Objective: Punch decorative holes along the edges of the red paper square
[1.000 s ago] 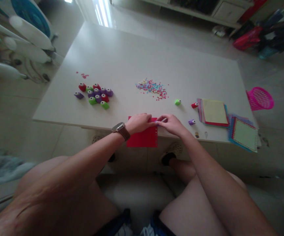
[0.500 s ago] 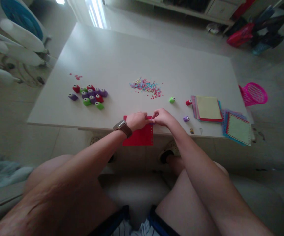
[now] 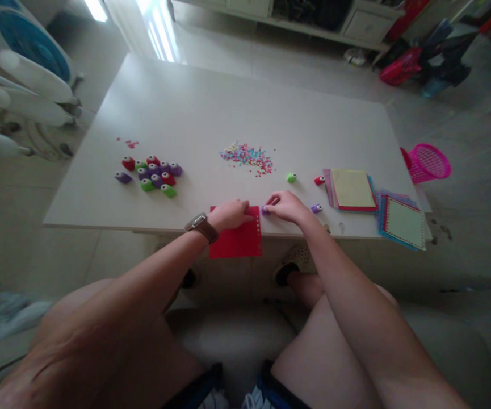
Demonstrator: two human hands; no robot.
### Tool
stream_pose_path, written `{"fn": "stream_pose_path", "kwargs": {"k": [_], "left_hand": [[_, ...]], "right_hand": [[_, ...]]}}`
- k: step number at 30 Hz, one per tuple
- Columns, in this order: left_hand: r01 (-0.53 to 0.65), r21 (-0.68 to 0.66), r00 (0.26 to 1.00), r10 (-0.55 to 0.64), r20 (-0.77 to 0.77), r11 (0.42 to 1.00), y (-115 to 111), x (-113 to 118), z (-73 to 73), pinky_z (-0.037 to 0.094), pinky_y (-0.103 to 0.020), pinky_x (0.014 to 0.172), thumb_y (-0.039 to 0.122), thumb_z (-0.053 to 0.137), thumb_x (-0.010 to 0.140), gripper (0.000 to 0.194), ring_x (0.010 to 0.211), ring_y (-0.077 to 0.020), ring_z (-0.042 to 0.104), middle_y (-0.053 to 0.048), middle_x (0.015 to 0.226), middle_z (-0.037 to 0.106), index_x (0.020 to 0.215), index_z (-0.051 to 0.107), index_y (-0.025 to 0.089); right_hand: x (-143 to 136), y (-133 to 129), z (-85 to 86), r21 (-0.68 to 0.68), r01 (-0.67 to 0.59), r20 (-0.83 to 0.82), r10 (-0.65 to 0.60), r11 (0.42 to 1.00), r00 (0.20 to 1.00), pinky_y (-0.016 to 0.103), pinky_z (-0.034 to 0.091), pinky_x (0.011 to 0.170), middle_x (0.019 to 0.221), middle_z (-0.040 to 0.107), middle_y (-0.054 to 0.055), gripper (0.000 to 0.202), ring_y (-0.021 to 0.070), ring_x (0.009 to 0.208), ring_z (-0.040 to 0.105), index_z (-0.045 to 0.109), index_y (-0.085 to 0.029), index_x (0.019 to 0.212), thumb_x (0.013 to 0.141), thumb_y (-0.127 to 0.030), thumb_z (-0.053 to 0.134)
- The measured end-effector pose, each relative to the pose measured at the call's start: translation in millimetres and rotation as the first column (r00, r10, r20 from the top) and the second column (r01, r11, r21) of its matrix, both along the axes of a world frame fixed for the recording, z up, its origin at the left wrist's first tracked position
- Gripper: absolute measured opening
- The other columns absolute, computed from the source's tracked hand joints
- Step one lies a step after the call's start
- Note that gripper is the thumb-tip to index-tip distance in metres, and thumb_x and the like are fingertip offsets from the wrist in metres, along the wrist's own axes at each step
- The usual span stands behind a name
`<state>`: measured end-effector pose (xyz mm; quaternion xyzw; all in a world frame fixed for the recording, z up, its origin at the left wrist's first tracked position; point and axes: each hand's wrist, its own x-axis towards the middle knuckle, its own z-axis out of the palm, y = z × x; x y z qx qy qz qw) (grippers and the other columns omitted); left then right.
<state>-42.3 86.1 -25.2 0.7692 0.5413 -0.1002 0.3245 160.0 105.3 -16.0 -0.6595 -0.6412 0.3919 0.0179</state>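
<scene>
Moved, head view: right hand (image 3: 286, 206) and purple punch (image 3: 265, 210) off red sheet (image 3: 236, 244) to just beside it | right pinches punch; left hand (image 3: 230, 215) atop sheet, grip unclear | sheet overhangs table (image 3: 185, 108); likely light, creasable: hold unpunched margin

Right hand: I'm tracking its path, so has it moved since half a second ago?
Yes: against the loose purple piece on the table, the right hand has moved right, closer to it.

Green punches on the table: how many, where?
4. Left cluster has three: back green punch, front-left green punch, front green punch. The fourth, a lone green punch, stands right of the confetti. The cluster may hide more.
</scene>
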Motion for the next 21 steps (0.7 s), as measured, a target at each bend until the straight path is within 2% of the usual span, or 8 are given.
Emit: {"fn": "stream_pose_path", "kwargs": {"k": [3,7,10,16,21], "left_hand": [[0.021,0.070,1.000,-0.021,-0.001,0.997,-9,-3,-1.0,0.052,-0.033,0.086,0.030,0.065,0.098,0.028,0.105,-0.0254,0.072,-0.014,0.129,0.072,0.123,0.065,0.018],[0.034,0.096,0.999,-0.034,-0.001,0.995,-13,-4,-3.8,0.051,-0.034,0.085,0.027,0.066,0.096,0.027,0.108,-0.0263,0.071,-0.013,0.127,0.071,0.121,0.063,0.020],[0.036,0.101,0.999,-0.036,0.000,0.994,-12,-4,-5.1,0.051,-0.034,0.085,0.027,0.066,0.095,0.026,0.108,-0.0268,0.071,-0.013,0.126,0.071,0.120,0.062,0.020],[0.040,0.086,0.999,-0.041,0.008,0.995,-14,-9,-2.2,0.050,-0.034,0.087,0.026,0.069,0.094,0.026,0.107,-0.0261,0.070,-0.012,0.124,0.071,0.119,0.063,0.018],[0.033,0.087,0.999,-0.034,0.019,0.996,-16,-12,-0.9,0.050,-0.034,0.085,0.026,0.070,0.093,0.022,0.105,-0.0259,0.070,-0.011,0.120,0.073,0.113,0.063,0.019]], "right_hand": [[5,-1,0.0,0.066,-0.002,0.025,0.000,0.998,1.000,0.027,0.055,0.080,0.107,0.082,0.012,0.013,0.0202,0.092,0.075,0.081,-0.015,0.102,0.093,-0.024,0.076],[1,-5,-6.1,0.155,-0.098,0.082,0.086,0.983,0.993,0.030,0.055,0.091,0.112,0.082,0.012,0.025,0.0229,0.100,0.075,0.082,-0.017,0.110,0.086,-0.020,0.082],[0,-6,-6.8,0.208,-0.151,0.147,0.122,0.966,0.982,0.032,0.055,0.093,0.110,0.082,0.012,0.024,0.0246,0.101,0.075,0.083,-0.019,0.110,0.087,-0.017,0.075],[16,-5,-1.6,0.213,-0.171,0.280,0.107,0.962,0.954,0.036,0.054,0.091,0.112,0.081,0.015,0.023,0.0291,0.103,0.074,0.083,-0.019,0.105,0.087,-0.014,0.070],[21,-9,0.2,0.215,-0.217,0.217,0.170,0.952,0.961,0.040,0.048,0.102,0.121,0.080,0.010,0.035,0.0290,0.117,0.069,0.078,-0.020,0.113,0.081,-0.009,0.070]]}}
